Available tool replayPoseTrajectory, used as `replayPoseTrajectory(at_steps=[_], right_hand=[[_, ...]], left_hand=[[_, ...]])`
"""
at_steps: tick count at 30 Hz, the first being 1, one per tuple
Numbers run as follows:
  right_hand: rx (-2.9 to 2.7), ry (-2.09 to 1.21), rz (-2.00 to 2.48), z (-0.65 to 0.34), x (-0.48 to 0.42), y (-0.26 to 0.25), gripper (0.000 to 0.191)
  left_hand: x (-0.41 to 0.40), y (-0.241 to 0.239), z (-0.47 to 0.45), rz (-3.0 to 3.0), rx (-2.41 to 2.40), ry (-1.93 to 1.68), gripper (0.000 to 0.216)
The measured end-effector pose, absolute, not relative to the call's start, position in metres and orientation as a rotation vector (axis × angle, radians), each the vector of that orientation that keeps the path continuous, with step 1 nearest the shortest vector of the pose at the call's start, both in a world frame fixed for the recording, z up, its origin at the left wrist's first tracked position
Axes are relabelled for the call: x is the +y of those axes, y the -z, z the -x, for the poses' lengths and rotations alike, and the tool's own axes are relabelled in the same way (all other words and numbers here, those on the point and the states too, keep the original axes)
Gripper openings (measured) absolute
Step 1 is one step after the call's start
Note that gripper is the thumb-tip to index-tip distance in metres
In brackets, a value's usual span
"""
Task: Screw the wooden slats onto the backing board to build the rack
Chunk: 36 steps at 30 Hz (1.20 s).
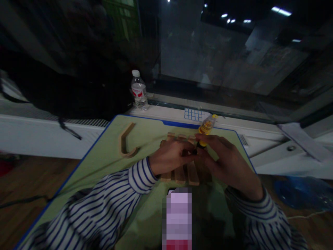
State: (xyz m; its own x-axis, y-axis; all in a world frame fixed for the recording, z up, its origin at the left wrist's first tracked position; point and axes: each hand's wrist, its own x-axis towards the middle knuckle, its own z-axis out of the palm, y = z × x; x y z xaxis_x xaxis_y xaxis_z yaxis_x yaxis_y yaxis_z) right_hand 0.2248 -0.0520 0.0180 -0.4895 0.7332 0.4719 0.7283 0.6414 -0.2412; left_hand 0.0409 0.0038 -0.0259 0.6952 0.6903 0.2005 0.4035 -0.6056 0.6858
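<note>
My left hand (171, 156) is closed above a small slatted wooden piece (179, 175), its fingertips pinched near a tiny dark part that I cannot make out. Close against them, my right hand (229, 163) grips a short yellow-and-black tool (202, 143), which the fingers mostly hide. Beneath both hands, the pale wooden slats lie side by side on the green table (104, 180). Just beyond my right fingers is a small clear container (208, 123) with yellow ends and orange markings.
A hook-shaped wooden piece (121, 142) lies at the table's left. On the sill behind stand a water bottle (139, 92) and a blue-gridded sheet (193, 114). A black bag (65, 93) rests at far left. A pixelated patch covers something near the front edge.
</note>
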Motion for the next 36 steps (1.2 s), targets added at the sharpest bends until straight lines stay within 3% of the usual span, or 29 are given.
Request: replayPoseTrajectory(at_steps=[28, 36], right_hand=[[-2.277, 0.067, 1.189, -0.2233, -0.0505, -0.0156, 0.024], [-2.272, 0.082, 1.191, -0.2237, -0.0501, -0.0149, 0.024]], left_hand=[[0.0026, 0.0233, -0.0387, -2.281, 0.765, -0.601, 0.015], [0.0036, 0.0272, -0.0395, -2.268, 0.819, -0.614, 0.022]])
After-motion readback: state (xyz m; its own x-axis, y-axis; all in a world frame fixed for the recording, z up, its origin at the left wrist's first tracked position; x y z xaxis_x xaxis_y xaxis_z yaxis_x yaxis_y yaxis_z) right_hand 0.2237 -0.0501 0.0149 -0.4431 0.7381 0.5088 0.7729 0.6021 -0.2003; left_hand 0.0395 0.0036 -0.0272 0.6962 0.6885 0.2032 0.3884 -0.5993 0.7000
